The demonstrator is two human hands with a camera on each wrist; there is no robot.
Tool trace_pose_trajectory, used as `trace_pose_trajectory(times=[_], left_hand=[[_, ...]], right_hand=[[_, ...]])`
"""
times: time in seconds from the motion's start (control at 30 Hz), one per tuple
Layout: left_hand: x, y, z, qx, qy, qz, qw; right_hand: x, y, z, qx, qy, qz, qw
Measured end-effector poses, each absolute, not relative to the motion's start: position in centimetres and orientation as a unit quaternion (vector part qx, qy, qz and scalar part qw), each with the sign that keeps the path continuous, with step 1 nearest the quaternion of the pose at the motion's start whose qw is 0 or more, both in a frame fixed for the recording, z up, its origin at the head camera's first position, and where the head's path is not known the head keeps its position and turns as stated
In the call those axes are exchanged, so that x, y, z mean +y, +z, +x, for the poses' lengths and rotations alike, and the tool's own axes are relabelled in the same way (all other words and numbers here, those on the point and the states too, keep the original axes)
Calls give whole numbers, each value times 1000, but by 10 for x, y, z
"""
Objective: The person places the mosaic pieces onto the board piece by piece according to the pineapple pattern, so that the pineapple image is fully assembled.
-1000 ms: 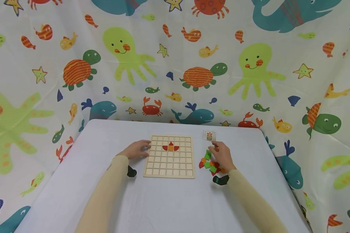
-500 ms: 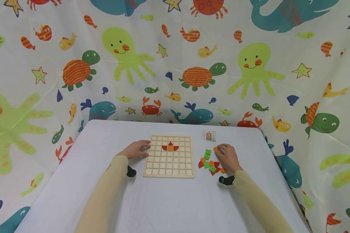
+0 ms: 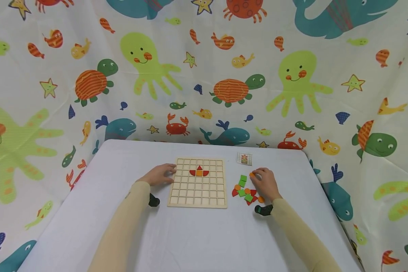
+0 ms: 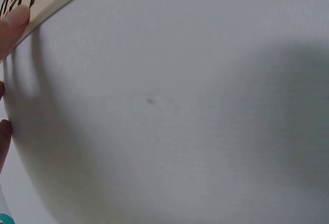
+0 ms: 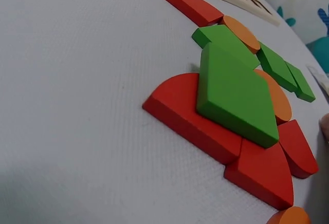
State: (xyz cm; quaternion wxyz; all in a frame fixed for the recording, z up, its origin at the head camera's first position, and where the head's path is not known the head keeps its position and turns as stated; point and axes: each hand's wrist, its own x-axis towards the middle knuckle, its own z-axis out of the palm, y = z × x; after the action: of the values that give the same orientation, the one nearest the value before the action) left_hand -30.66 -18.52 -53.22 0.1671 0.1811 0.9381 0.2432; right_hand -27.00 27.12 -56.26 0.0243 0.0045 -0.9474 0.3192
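Note:
A square wooden grid board (image 3: pixel 197 192) lies mid-table, bearing an orange square (image 3: pixel 198 173), a red triangle (image 3: pixel 199 168) above it and red rounded pieces on either side. My left hand (image 3: pixel 157 175) rests at the board's left edge; in the left wrist view its thumb (image 4: pixel 15 21) touches the rim. On the right, my right hand (image 3: pixel 265 181) pinches an orange round piece (image 3: pixel 251 175) at its fingertips. Just below and left of that hand lie loose pieces: a green square (image 5: pixel 239 95) on top of a red quarter-round (image 5: pixel 193 116), with several more green, red and orange ones around.
A small picture card (image 3: pixel 244 158) with a grid lies beyond the right hand, near the far edge. The table has a white cloth (image 3: pixel 197 241). Behind it hangs a curtain (image 3: pixel 197 49) printed with sea animals.
My right hand has drawn back to the right and slightly nearer, uncovering the card's lower corner and more loose pieces. The orange round piece now shows at its fingertips. My left hand stays put.

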Motion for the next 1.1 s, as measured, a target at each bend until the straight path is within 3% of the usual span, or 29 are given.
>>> trace_pose_trajectory(times=[0.23, 1.1], left_hand=[[-185, -532, -306, 939, 243, 177, 165], [-186, -532, -307, 939, 241, 187, 162]], right_hand=[[269, -557, -274, -928, 373, -11, 7], [197, -547, -284, -916, 386, 105, 10]])
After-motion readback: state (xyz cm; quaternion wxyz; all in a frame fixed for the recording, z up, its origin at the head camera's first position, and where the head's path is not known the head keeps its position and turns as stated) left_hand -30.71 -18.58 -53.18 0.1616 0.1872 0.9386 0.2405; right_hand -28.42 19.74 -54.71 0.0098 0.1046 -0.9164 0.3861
